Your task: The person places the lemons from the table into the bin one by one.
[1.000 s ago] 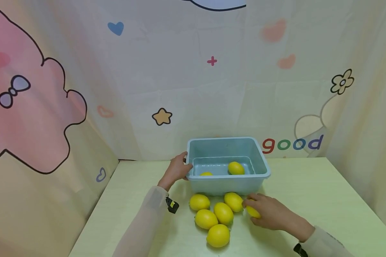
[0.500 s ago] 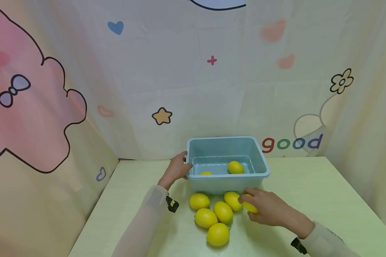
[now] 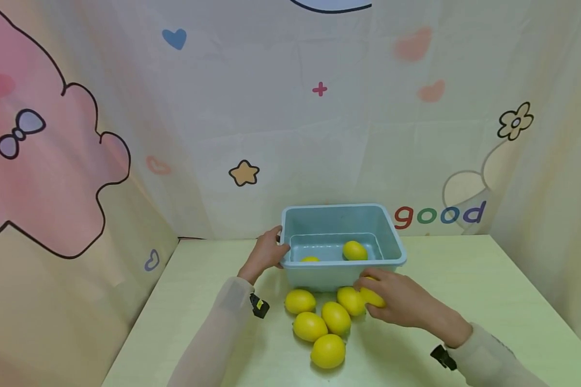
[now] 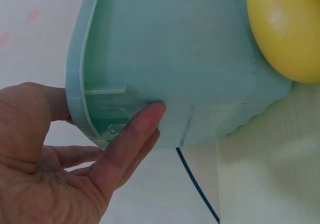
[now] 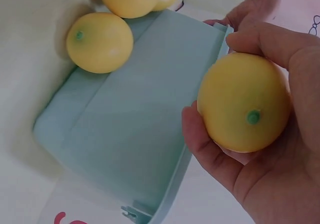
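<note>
Well, the right hand (image 3: 401, 298) grips a green-tipped yellow lemon (image 5: 242, 99), the left (image 3: 265, 251) a tub (image 3: 329, 277).

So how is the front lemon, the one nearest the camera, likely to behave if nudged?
The front lemon would probably roll, being rounded on a flat table. Pushed toward the blue bin, it would likely bump the other lemons just behind it. Its smooth-looking skin suggests it may slip from a light pinch.
</note>
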The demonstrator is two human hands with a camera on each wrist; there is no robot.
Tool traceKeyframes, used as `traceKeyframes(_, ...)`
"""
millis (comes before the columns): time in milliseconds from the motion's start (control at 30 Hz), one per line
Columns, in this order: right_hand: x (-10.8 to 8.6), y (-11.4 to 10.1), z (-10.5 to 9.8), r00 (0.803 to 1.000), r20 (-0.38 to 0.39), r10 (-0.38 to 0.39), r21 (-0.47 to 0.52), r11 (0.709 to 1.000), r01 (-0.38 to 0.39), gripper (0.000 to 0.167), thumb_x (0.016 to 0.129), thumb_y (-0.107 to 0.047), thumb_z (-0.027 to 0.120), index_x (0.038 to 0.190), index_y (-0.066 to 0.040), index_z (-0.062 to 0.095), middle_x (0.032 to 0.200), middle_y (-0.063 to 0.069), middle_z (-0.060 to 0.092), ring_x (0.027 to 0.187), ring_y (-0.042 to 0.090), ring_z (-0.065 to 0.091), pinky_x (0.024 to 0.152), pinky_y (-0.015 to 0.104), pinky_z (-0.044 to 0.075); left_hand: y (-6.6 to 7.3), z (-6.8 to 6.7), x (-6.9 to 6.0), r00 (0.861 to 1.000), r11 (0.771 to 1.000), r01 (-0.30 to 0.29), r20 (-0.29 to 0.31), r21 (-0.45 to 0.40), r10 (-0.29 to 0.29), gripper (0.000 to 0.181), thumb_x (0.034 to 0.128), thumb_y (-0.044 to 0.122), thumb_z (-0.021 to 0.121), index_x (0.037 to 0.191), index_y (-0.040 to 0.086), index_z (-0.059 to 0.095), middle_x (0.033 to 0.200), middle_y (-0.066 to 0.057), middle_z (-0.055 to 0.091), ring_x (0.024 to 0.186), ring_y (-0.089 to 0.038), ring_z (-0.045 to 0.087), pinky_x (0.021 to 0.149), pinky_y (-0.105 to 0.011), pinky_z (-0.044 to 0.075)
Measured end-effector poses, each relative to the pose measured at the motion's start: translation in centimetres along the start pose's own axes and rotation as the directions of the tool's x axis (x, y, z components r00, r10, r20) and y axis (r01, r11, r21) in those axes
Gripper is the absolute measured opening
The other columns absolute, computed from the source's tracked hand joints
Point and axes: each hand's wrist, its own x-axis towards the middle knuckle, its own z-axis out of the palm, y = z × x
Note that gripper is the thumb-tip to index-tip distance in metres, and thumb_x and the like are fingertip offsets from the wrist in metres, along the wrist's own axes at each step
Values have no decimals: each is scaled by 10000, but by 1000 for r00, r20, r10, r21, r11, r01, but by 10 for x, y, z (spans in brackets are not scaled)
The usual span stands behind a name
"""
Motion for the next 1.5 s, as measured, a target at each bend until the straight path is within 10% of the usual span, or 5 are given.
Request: traceKeyframes(1500,80,11,-52,990,-139,-39,4,999,40,307,860,-207,720,1156,-155,661,1124,9,631,907,160,607,786,320,572,-3,-1,1,1000,1000,-9,3,-18,9,607,942,140,572,1506,70,359,1283,-264,566,832,-273,684,511,-316,598)
